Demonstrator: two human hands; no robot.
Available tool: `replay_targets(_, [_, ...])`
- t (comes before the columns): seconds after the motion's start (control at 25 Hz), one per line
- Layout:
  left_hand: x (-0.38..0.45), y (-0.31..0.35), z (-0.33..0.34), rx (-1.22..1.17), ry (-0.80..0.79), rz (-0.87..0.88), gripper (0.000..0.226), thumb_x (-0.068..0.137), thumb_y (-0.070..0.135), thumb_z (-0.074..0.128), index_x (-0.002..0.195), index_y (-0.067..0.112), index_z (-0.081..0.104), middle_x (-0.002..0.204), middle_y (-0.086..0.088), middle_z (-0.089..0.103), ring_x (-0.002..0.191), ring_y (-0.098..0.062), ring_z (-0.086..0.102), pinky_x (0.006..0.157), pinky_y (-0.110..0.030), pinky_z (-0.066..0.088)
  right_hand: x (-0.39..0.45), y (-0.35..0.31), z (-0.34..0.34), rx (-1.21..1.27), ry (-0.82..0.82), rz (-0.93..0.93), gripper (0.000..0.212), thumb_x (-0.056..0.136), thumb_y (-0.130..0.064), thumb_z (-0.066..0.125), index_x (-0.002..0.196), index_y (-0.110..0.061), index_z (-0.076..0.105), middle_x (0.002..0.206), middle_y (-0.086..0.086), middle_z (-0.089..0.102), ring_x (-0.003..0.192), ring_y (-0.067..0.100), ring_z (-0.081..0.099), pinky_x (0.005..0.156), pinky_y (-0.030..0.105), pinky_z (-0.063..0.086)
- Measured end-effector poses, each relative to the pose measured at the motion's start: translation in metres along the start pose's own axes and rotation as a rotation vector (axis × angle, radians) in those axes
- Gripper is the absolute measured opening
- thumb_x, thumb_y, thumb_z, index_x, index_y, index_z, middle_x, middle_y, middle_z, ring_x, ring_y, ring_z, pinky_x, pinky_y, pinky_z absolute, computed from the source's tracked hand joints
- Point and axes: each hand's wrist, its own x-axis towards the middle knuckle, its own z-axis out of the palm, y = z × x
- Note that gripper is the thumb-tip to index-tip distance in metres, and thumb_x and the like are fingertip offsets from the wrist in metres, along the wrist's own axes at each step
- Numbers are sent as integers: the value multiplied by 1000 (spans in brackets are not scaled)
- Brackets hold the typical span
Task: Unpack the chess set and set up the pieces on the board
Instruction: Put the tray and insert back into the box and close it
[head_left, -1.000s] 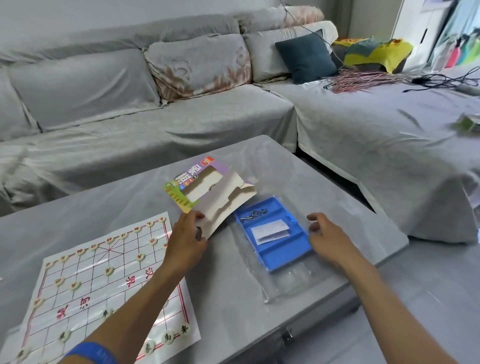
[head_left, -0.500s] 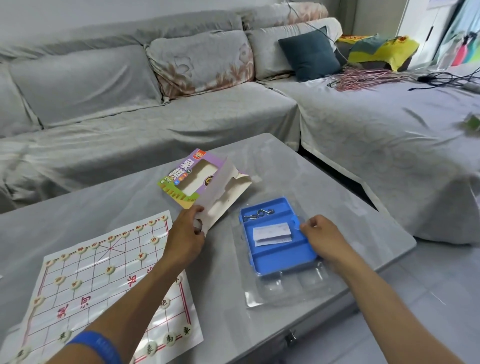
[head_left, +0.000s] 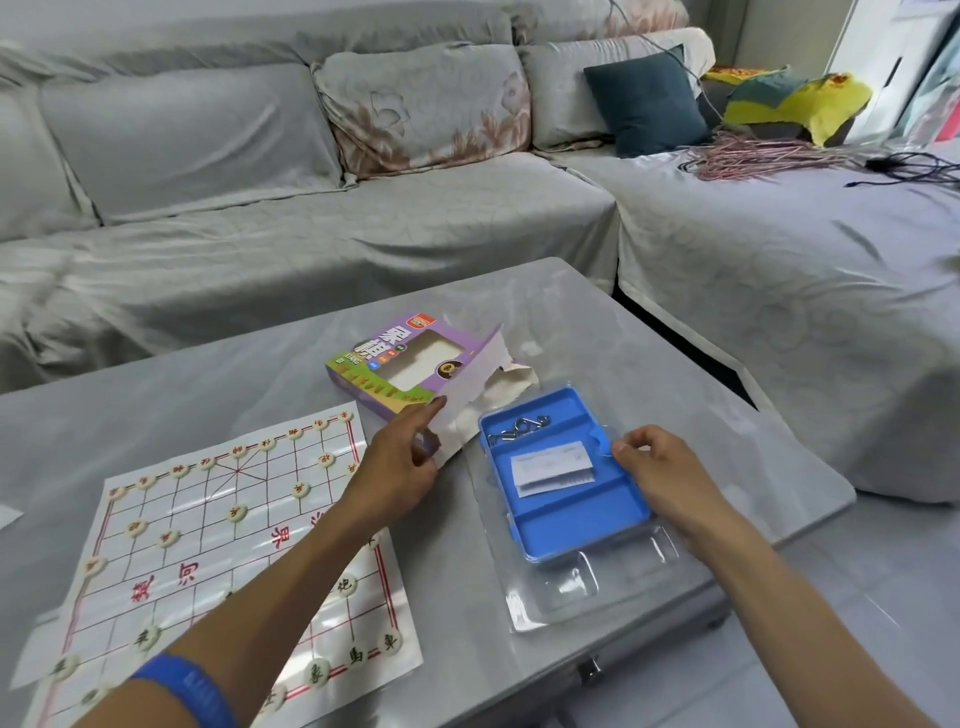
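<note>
Blue plastic tray (head_left: 571, 499) sits in the head view just right of centre on the grey table (head_left: 649, 322), nested on a clear blister shell (head_left: 582, 587) whose near end sticks out toward the person. The tray's long axis runs away from the person, tilted a little to the left at its far end. The right hand (head_left: 665, 478) is at its right rim, fingers curled and pinching the edge near a small tab. The left hand (head_left: 400, 462) grips the torn white flap of the purple box (head_left: 410, 364), which lies just beyond and left of the tray, its open end touching or nearly touching the tray's far left corner.

In my judgement the coming move turns on tray and box: the tray lies directly between the hands, nearer the right one, and its long axis points roughly at the box mouth.

Left of both, the paper board (head_left: 218, 545) lies flat with round cream pieces (head_left: 236, 512) already on many crossings, so the set-up looks largely done.

Inside the tray a white slip (head_left: 550, 467) lies in the middle compartment and a small metal wire object (head_left: 517, 428) in the far one; what that object is I cannot make out. The left forearm, with a blue wristband (head_left: 192, 691), covers the board's near middle, so pieces there are hidden. The board's near-left corner is cut off by the frame.
</note>
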Motion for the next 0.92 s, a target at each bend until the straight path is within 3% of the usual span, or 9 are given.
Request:
replay_targets(0.08, [-2, -6, -3, -38, -16, 4, 74, 88, 8, 66, 146, 40, 35, 153, 8, 33, 131, -22, 45, 101, -35, 48, 2, 1, 5, 0, -33, 21, 14, 95, -23, 56, 91, -10, 58, 82, 8, 65, 61, 18, 59, 52, 28, 43])
replay_targets(0.2, [-5, -11, -8, -153, -11, 3, 72, 86, 8, 67, 140, 46, 40, 132, 14, 45, 109, -16, 58, 87, -22, 50, 1, 0, 3, -7, -136, 66, 17, 96, -26, 57, 94, -10, 61, 82, 8, 69, 61, 16, 62, 51, 25, 43])
replay_targets(0.32, [-10, -15, -12, -241, -36, -17, 64, 83, 4, 69, 132, 42, 51, 109, 0, 63, 85, -22, 62, 75, -21, 52, 2, 2, -2, -22, -221, 102, 18, 96, -27, 55, 98, -13, 67, 93, 11, 73, 74, 21, 66, 62, 32, 46])
replay_targets(0.4, [-15, -15, -14, -259, -55, -25, 60, 83, 4, 70, 127, 42, 56, 106, 1, 64, 76, -22, 59, 68, -22, 54, 3, 4, -2, -23, -251, 106, 18, 97, -25, 55, 98, -19, 72, 93, 4, 75, 83, 21, 70, 71, 36, 52])
replay_targets(0.52, [-18, -17, -17, -302, -52, -25, 58, 81, 0, 69, 121, 42, 60, 105, 2, 64, 76, -22, 56, 67, -26, 54, 4, 0, -3, 21, -264, 106, 19, 96, -18, 56, 95, -23, 74, 91, -4, 76, 87, 17, 71, 78, 33, 56])
replay_targets(0.6, [-17, -19, -18, -336, -58, -43, 59, 80, -4, 67, 116, 43, 63, 105, -2, 64, 77, -25, 55, 72, -33, 55, 3, -3, -9, 24, -277, 102, 19, 96, -15, 57, 95, -24, 74, 91, -5, 76, 84, 15, 72, 74, 28, 55])
replay_targets(0.72, [-16, -19, -19, -367, -81, -70, 62, 78, -10, 63, 114, 41, 64, 96, -10, 65, 74, -22, 53, 67, -27, 51, 0, -3, -16, -39, -347, 94, 19, 95, -14, 57, 99, -22, 74, 91, -4, 76, 81, 14, 72, 68, 23, 53])
replay_targets(0.88, [-15, -18, -19, -383, -87, -76, 60, 77, -12, 63, 115, 35, 68, 101, -17, 66, 79, -20, 55, 73, -37, 54, 1, -1, -8, -82, -426, 118, 21, 96, -13, 55, 102, -21, 74, 94, -3, 76, 81, 12, 71, 65, 19, 53])
replay_targets(0.92, [-16, -17, -20, -391, -93, -78, 60, 77, -13, 62, 113, 35, 68, 97, -17, 66, 76, -15, 56, 71, -33, 54, 2, -2, -7, -75, -423, 119, 21, 96, -13, 55, 102, -20, 74, 94, -3, 76, 81, 11, 71, 64, 17, 53])
